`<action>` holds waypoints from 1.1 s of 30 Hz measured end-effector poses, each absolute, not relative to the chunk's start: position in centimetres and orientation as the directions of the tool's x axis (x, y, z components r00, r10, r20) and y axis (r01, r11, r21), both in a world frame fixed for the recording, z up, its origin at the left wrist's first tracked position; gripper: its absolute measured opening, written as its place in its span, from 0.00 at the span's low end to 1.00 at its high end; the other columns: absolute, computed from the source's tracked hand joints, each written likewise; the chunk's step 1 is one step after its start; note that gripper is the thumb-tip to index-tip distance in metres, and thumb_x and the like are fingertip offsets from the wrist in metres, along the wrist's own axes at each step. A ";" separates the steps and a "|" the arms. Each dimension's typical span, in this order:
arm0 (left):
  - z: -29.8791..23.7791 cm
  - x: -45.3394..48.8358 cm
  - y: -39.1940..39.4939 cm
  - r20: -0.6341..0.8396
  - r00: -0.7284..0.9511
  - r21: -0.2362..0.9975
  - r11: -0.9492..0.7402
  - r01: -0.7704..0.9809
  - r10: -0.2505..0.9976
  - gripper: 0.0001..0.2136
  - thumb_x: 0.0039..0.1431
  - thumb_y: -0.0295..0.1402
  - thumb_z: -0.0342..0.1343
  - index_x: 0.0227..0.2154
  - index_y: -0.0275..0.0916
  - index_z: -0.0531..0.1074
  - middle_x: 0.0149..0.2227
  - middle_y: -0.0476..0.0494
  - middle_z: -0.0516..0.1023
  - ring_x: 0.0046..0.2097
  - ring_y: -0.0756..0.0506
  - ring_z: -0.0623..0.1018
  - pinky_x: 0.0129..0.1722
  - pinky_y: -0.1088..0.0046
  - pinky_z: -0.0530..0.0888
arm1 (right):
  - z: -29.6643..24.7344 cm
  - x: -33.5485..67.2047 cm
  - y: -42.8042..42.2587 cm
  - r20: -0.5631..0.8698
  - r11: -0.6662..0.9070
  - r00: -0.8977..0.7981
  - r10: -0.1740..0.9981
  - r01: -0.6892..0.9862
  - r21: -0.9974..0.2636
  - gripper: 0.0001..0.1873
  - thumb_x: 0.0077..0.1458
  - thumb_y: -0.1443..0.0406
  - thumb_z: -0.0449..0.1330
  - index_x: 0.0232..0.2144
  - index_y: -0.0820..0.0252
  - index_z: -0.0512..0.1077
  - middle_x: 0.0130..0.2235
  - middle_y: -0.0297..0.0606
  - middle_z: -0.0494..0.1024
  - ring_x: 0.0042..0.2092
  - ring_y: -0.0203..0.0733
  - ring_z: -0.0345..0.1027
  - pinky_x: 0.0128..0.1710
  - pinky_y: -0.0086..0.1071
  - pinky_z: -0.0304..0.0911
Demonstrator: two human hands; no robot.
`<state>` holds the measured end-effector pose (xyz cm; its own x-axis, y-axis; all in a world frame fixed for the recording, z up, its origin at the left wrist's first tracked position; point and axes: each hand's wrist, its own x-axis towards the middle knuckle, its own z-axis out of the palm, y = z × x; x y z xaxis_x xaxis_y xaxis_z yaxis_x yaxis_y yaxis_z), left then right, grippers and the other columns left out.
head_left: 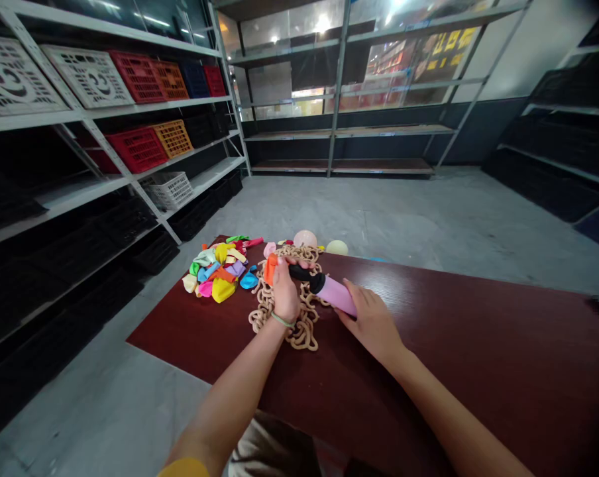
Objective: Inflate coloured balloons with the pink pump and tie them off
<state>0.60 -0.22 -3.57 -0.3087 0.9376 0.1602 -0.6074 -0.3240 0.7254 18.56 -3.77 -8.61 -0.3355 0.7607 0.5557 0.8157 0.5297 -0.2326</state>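
Over the dark red table, the left hand is closing its fingers tightly around an orange balloon, pinching it against the black nozzle of a pink hand pump. The right hand is holding the pump's barrel, fingers pressed against it. Under the left wrist, a tan knotted chain is lying heaped. Beyond it, a pile of deflated balloons, a pale pink balloon and a pale yellow balloon are resting, while red plastic crates are sitting on metal shelving farther off.
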 end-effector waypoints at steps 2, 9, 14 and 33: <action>-3.4 0.6 -0.2 0.167 -0.352 0.711 -0.359 -0.605 0.921 0.17 0.62 0.51 0.52 0.29 0.42 0.63 0.25 0.50 0.68 0.28 0.48 0.73 0.36 0.65 0.74 | -8.6 18.4 -3.7 0.535 0.561 -0.385 0.752 0.800 -0.213 0.30 0.61 0.62 0.55 0.64 0.59 0.56 0.53 0.47 0.74 0.51 0.52 0.68 0.50 0.44 0.63; -2.7 -3.3 1.5 -0.019 -0.589 0.713 -0.402 -0.575 0.808 0.13 0.66 0.43 0.47 0.29 0.42 0.58 0.22 0.54 0.58 0.20 0.52 0.63 0.20 0.74 0.64 | -8.1 19.4 -3.7 0.445 0.455 -0.391 0.805 0.890 -0.042 0.28 0.58 0.62 0.57 0.61 0.50 0.62 0.43 0.38 0.77 0.40 0.45 0.68 0.35 0.35 0.56; -2.2 -8.8 2.8 -0.152 -0.716 0.652 -0.475 -0.590 0.681 0.11 0.68 0.37 0.44 0.29 0.41 0.56 0.23 0.55 0.56 0.19 0.54 0.59 0.18 0.77 0.60 | -7.9 21.1 -3.2 0.441 0.481 -0.456 0.773 0.875 0.063 0.25 0.60 0.61 0.56 0.59 0.56 0.64 0.44 0.42 0.76 0.41 0.46 0.65 0.35 0.35 0.51; -2.2 0.2 2.5 -0.036 -0.428 0.759 -0.254 -0.599 0.903 0.11 0.63 0.35 0.49 0.25 0.42 0.58 0.19 0.54 0.60 0.19 0.51 0.62 0.21 0.72 0.62 | -9.5 19.9 -3.6 0.499 0.395 -0.286 0.818 0.910 -0.126 0.22 0.57 0.60 0.58 0.54 0.55 0.66 0.41 0.38 0.77 0.39 0.44 0.70 0.35 0.33 0.55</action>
